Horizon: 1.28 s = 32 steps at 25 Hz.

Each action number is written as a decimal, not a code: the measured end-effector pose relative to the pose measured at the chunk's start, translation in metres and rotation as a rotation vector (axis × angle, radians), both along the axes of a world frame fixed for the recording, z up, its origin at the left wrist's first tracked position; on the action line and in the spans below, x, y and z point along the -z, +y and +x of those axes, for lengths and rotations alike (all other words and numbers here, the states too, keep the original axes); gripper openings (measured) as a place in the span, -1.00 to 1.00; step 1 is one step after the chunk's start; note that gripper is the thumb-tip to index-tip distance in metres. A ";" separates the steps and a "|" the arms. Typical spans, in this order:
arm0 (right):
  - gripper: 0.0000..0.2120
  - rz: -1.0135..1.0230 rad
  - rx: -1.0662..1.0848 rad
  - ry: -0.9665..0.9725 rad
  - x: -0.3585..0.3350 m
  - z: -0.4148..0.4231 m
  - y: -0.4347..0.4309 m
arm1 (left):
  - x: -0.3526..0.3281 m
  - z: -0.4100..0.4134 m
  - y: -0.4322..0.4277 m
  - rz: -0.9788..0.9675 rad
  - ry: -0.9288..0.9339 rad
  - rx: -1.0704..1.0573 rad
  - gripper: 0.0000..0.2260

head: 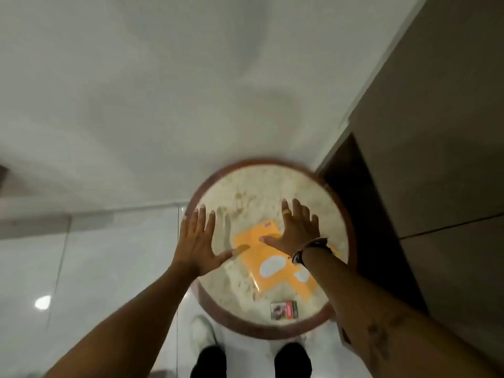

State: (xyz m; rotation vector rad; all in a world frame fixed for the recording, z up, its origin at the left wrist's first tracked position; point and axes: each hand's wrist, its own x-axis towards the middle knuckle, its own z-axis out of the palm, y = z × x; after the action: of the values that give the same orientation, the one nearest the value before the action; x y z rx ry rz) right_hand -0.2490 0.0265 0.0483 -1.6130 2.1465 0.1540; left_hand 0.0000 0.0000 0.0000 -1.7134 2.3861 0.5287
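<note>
A small round table (346, 214) with a pale stone top and a dark red-brown rim stands in front of me. Flat yellow packets (272, 271) with white shapes printed on them lie on its right half. My left hand (199, 238) hovers over the table's left edge, fingers straight and spread, holding nothing. My right hand (297, 227), with a ring and a wrist bracelet, is spread above the far end of the yellow packets; whether it touches them I cannot tell. The frame is blurred.
A small red and white box (284, 310) lies at the table's near edge. A dark cabinet (436, 159) stands close on the right, a white wall behind. Glossy pale floor tiles (109, 268) spread to the left. My white shoe (203, 332) shows below the table.
</note>
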 end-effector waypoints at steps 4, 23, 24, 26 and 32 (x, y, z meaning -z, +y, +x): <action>0.16 0.247 0.232 -0.089 0.129 0.017 0.020 | 0.124 0.013 0.038 0.226 -0.043 0.018 0.23; -0.66 -0.198 0.858 -0.877 0.170 -0.024 -0.084 | 0.192 0.013 0.052 0.065 -0.004 -0.017 0.17; -0.63 -0.189 0.899 -0.886 0.179 -0.019 -0.088 | 0.192 0.013 0.052 0.064 -0.009 -0.017 0.17; -0.66 -0.172 0.895 -0.805 0.193 -0.008 -0.092 | 0.194 0.012 0.052 0.051 -0.010 -0.015 0.18; -0.61 -0.182 0.580 -0.305 0.206 0.001 -0.085 | 0.196 0.013 0.053 0.058 -0.029 -0.010 0.18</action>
State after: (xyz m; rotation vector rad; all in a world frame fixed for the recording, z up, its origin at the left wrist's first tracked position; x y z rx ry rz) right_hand -0.2484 -0.0584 -0.1576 -0.9546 2.3226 -0.4482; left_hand 0.0125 0.0533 -0.1956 -1.6976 2.3205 0.5644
